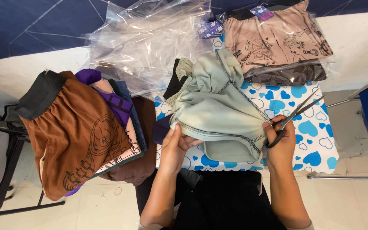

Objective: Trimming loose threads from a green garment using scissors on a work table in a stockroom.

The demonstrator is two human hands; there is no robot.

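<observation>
- Head view: left hand (174, 147) pinches the hem of pale green shorts (216, 106) turned inside out on a small table with a blue-heart cloth (316, 145).
- Right hand (280, 142) grips black-handled scissors (294, 116), blades parted, while touching the shorts' stitched edge.
- Brown printed shorts (73, 132) top a pile at left.
- Clear bags (145, 47) and bagged beige shorts (277, 38) lie behind.

Clear plastic bags (150, 47); bagged beige garment (277, 40)

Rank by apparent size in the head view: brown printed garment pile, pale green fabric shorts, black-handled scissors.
1. Brown printed garment pile, though it looks nearer the camera, so unsure against the next.
2. Pale green fabric shorts.
3. Black-handled scissors, clearly smallest.
</observation>
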